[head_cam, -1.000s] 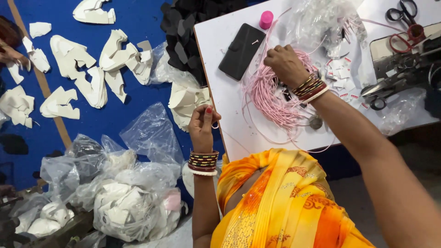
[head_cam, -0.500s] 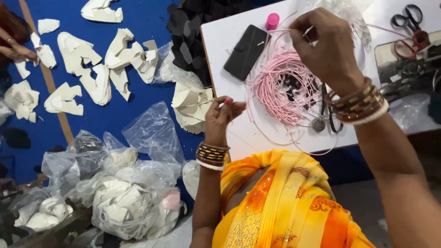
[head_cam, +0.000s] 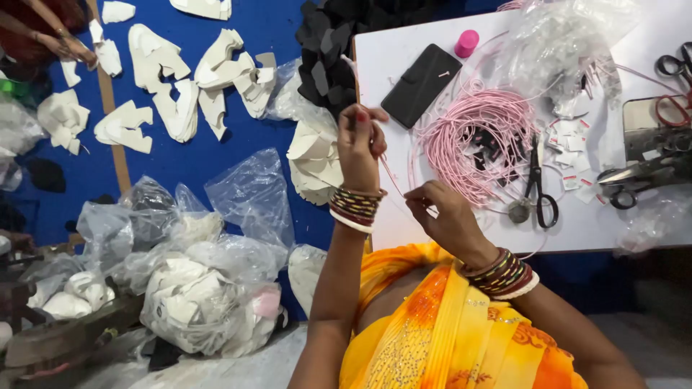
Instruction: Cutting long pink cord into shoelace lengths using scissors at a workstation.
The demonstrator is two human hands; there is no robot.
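White cut pieces (head_cam: 155, 61) and plastic bags (head_cam: 194, 288) crowd the blue floor (head_cam: 238, 151) at the left. The left hand (head_cam: 360, 144) pinches a strand of pink cord (head_cam: 393, 180) at the bench (head_cam: 404, 65) edge; the right hand (head_cam: 443, 216) grips the same strand lower down, so it runs taut between them. Further right, the strand leads into the tangled coil (head_cam: 472, 140), where open scissors (head_cam: 537, 184) lie. A hard tug could likely knot the coil or drag the scissors off.
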